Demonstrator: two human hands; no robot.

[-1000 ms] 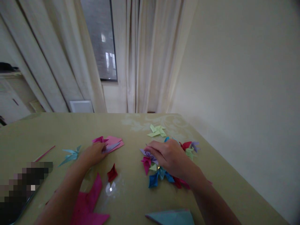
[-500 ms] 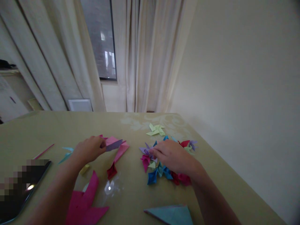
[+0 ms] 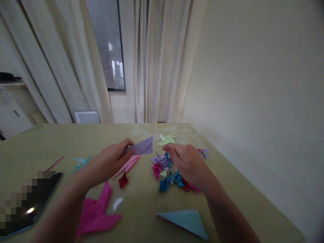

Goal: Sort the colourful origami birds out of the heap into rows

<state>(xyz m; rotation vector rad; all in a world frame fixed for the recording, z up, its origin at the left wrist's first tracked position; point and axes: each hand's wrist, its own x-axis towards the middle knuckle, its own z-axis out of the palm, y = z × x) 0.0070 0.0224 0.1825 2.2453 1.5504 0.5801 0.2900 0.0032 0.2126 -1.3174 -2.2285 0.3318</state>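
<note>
L hand is up off the tablecloth, left of ctr, w/ thumb & fingers closed on one end of a folded purple paper. The paper's wide free end points right, twd the R hand, w/ a gap btwn. R hand is above the right-hand pile, fingers curled in, thumb & index tip close tog.; can't tell if anything's pinched there.

Below the R hand & just left of it, folded pcs sit bunched: a purple flower, a magenta pc touching it, blue pcs at the near side. R hand hides part of the pile; some red & purple shows past it on the far right. Far side: a pale green pinwheel, apart from the pile.

Under & near the L hand: a pink strip, w/ a dk red pc at its near side. Nearer, a big magenta folded sheet, partly behind the L forearm. Near ctr-right, a flat teal triangle, well apart. Left: a lt blue pc by the L forearm, a thin pink stick, & a dk glossy device, partly pixelated. Far bkgd: curtains & window.
</note>
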